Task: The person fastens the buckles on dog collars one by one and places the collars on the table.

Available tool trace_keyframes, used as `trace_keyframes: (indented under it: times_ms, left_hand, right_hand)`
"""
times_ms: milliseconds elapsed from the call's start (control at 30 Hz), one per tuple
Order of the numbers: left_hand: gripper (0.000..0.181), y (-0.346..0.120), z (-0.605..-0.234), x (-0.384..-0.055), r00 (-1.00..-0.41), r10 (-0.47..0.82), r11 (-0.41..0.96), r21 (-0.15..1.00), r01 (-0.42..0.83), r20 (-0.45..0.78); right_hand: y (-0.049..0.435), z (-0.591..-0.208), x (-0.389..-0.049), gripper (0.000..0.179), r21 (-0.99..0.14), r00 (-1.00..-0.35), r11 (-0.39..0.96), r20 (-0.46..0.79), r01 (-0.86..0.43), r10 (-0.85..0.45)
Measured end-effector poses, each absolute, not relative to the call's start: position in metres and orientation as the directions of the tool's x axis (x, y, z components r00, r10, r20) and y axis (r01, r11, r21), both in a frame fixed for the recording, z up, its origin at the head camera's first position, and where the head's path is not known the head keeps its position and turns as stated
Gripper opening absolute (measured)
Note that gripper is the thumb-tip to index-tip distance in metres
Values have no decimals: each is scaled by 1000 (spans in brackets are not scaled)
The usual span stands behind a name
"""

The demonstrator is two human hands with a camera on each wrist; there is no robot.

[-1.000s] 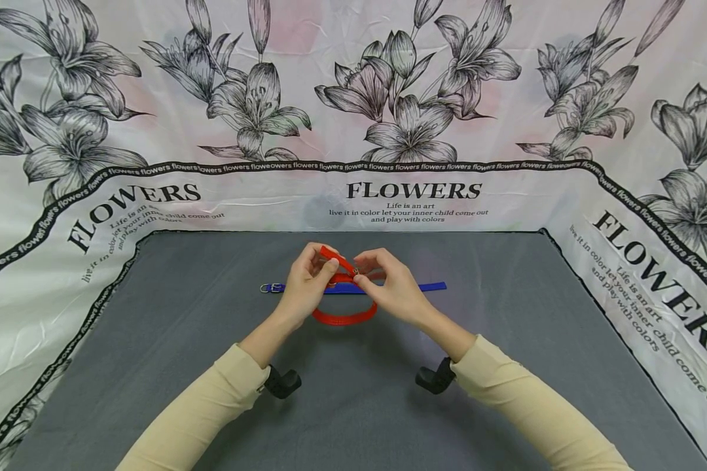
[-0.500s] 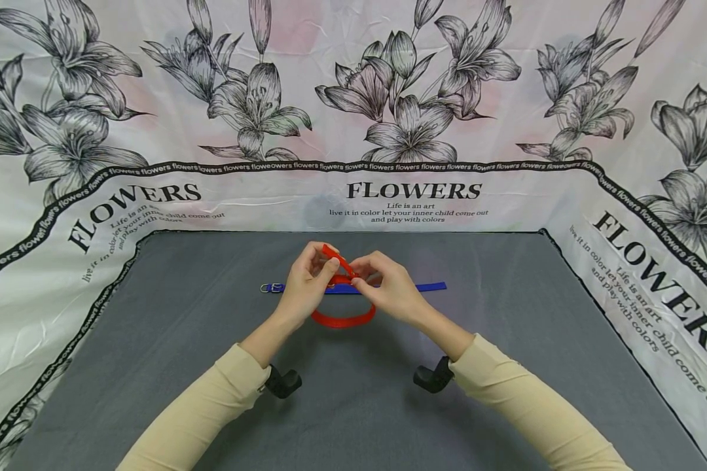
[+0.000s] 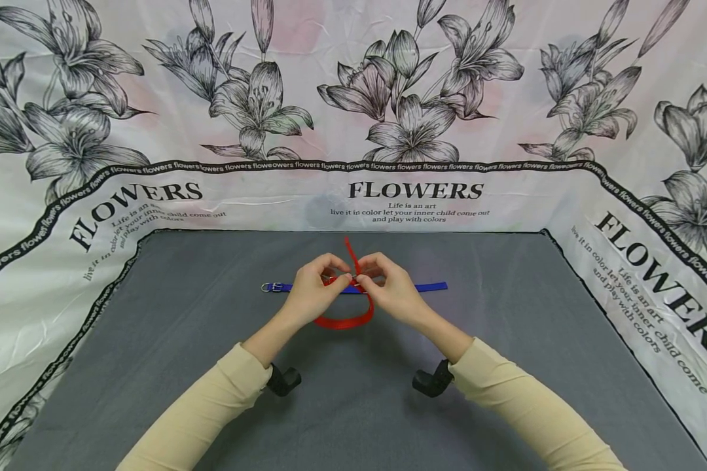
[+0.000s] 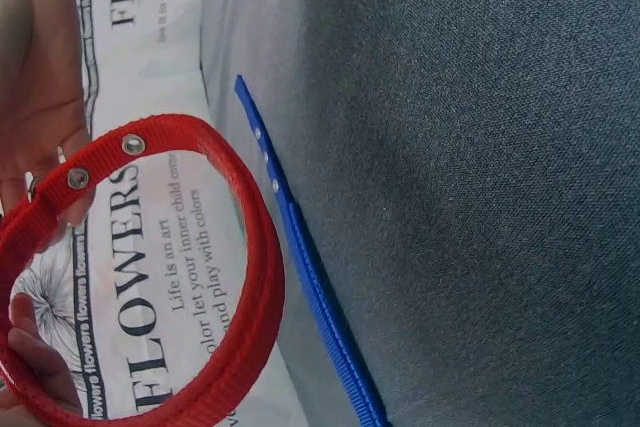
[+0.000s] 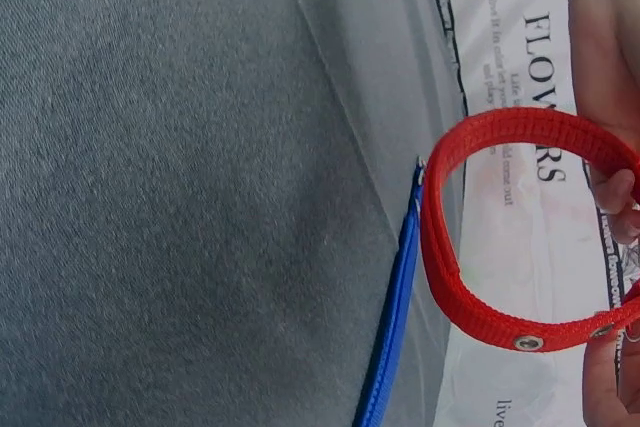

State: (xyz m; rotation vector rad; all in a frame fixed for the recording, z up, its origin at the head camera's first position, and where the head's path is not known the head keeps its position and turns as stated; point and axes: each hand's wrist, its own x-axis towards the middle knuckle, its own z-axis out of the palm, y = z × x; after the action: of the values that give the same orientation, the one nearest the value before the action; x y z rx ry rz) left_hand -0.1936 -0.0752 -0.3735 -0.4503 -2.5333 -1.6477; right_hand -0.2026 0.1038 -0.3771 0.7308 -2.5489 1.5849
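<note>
Between both hands a red buckle collar (image 3: 345,323) is held up in a loop over the table. My left hand (image 3: 311,291) pinches it by the buckle area with thumb and fingertips. From the other side my right hand (image 3: 393,289) pinches the strap, the fingertips of both hands nearly meeting. The strap's free end sticks up above the fingers. Metal eyelets (image 4: 133,144) show on the red band in the left wrist view; the buckle itself is mostly hidden by fingers. Behind the hands a blue collar (image 3: 431,286) lies straight on the table, its middle covered.
Grey cloth (image 3: 353,405) covers the table. A white curtain (image 3: 412,203) printed with flowers and lettering surrounds the back and sides. Black wrist mounts (image 3: 284,381) stick out under both cream sleeves (image 3: 203,399).
My left hand has let go of the strap's slanting free end and moved down and right to the buckle area. That end now points nearly straight up. The blue collar stays put.
</note>
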Motion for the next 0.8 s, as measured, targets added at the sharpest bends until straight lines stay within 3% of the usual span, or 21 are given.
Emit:
trace_keyframes:
  times_ms: [467, 800]
  left_hand:
    - [5, -72, -374, -198, -951, 164, 395, 866, 308, 263]
    - [8, -71, -375, -197, -967, 121, 408, 877, 254, 224]
  right_hand:
    - [106, -381, -205, 21, -891, -896, 262, 270, -371, -351]
    - [102, -355, -187, 24, -882, -879, 267, 269, -389, -394]
